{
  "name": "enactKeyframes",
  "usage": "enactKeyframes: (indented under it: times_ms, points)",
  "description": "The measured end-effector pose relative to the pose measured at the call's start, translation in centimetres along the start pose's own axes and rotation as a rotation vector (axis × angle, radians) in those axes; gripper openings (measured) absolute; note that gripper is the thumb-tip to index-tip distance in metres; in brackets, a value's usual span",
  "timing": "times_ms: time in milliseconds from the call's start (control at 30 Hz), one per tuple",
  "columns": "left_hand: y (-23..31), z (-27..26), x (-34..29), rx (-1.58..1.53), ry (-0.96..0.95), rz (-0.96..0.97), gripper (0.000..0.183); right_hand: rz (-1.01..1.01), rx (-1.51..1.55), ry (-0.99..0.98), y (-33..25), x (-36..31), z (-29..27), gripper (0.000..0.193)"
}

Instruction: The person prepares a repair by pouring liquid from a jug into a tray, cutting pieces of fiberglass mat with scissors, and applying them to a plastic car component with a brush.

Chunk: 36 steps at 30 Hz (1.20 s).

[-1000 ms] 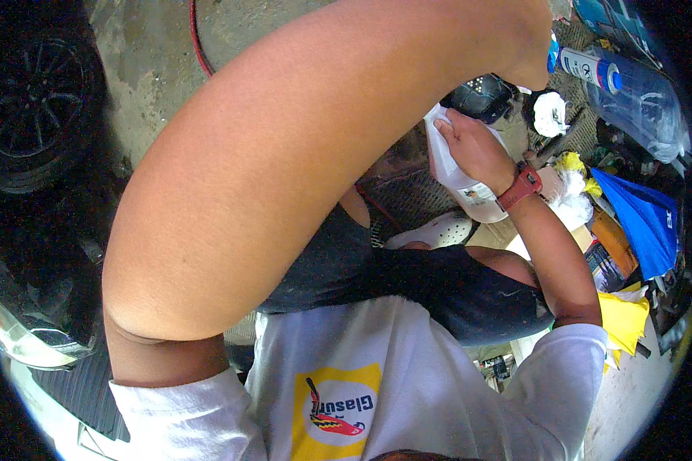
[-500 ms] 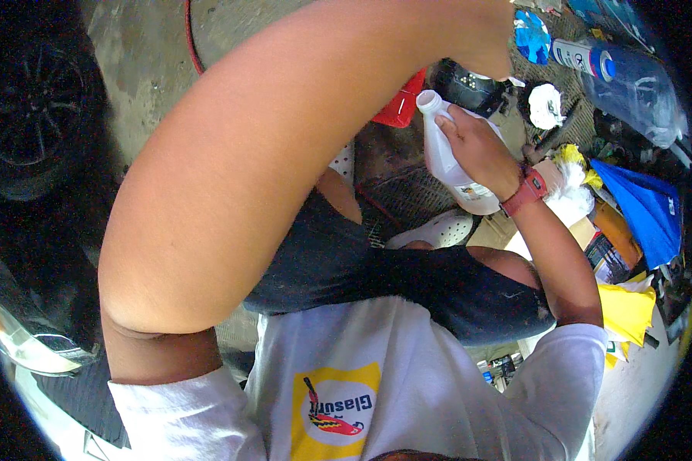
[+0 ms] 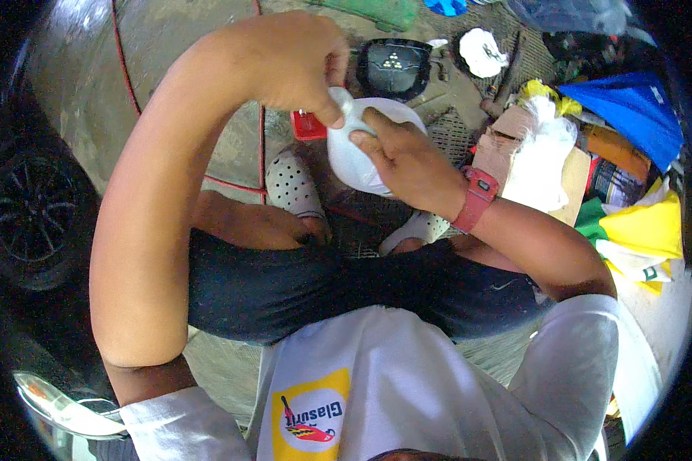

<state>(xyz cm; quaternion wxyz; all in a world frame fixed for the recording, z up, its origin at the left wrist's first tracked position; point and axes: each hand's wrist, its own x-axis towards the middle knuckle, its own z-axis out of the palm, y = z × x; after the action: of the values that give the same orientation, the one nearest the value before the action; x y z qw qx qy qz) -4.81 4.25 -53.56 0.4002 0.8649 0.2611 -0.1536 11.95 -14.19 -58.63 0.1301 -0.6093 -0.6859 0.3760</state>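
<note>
A whitish translucent plastic jug (image 3: 343, 163) stands or is held between my feet, its neck pointing up and toward the left. My right hand (image 3: 411, 157), with a red watch (image 3: 478, 198) at the wrist, is closed round the jug's upper part near the neck. At the jug's mouth, my left hand (image 3: 304, 73) is bent over with thumb and fingers closed in a pinch. Something small and whitish shows between them; whether it is a cap or the jug's rim I cannot tell.
A red object (image 3: 309, 126) lies just beyond the jug, near a black emblem-marked cover (image 3: 394, 67). A red hose (image 3: 123, 65) runs over the floor. To the right are a cardboard box (image 3: 507, 138), white plastic (image 3: 542, 165) and a blue cloth (image 3: 630, 107). A car wheel (image 3: 34, 207) stands left.
My left hand has come back from the far right to the jug's mouth, which stood open before. My right hand has brought the jug leftward, and my view has shifted.
</note>
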Motion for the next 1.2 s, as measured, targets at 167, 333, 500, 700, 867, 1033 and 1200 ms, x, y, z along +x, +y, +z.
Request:
enactKeyframes:
  times_ms: [167,333,500,700,867,1033,1200]
  points:
    - [2.4,-0.7,-0.5,0.134,0.006,-0.077,0.044,0.022,0.198,0.014,-0.5,-0.7,-0.6,0.031]
    - [5.4,-1.7,-0.3,0.197,-0.078,-0.243,0.036,-0.071,0.271,0.129,0.2,-1.7,-0.3,0.037]
    - [6.2,-1.3,-1.2,-0.015,0.101,0.115,0.023,-0.028,0.287,0.136,0.1,-2.7,-2.0,0.046]
    - [8.7,-1.8,-0.4,-0.067,0.205,0.121,0.029,-0.089,0.464,0.308,0.6,-3.4,-3.9,0.037]
    - [10.2,-1.8,0.3,-0.090,0.371,0.266,0.029,0.057,0.407,0.231,0.8,-3.5,-7.1,0.050]
    - [12.0,-2.1,1.7,-0.109,0.500,0.137,0.024,0.006,0.321,0.327,1.5,-3.2,-8.9,0.047]
    - [14.0,-2.0,2.9,0.068,0.637,-0.047,0.036,0.023,0.291,0.332,2.4,-3.2,-9.9,0.047]
